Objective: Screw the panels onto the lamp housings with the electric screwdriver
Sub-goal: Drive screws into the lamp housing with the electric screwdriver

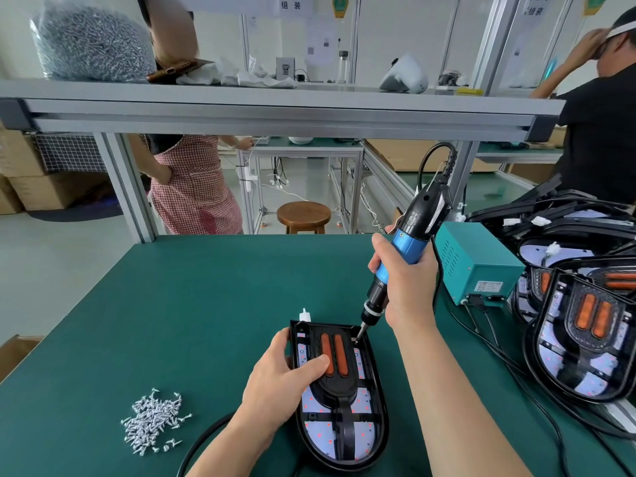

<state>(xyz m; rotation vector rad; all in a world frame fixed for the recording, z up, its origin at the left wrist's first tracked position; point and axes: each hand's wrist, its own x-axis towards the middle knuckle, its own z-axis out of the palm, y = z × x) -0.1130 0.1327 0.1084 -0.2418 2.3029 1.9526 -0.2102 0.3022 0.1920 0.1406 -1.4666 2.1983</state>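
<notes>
A black lamp housing (377, 401) lies on the green bench in front of me, with a black panel (344, 390) carrying two orange strips set into it. My left hand (275, 383) holds the housing's left rim, thumb pressing on the panel beside the orange strips. My right hand (407, 284) grips the blue and black electric screwdriver (402, 249), tilted, with its bit touching the housing's upper right corner. A pile of small silver screws (153, 421) lies on the mat to the left.
A teal power supply box (478, 263) stands right of the screwdriver, cables trailing across the mat. A stack of lamp housings (581, 325) fills the right edge. An aluminium shelf (275, 108) overhead carries a bag of screws (91, 43). Two people stand beyond the bench.
</notes>
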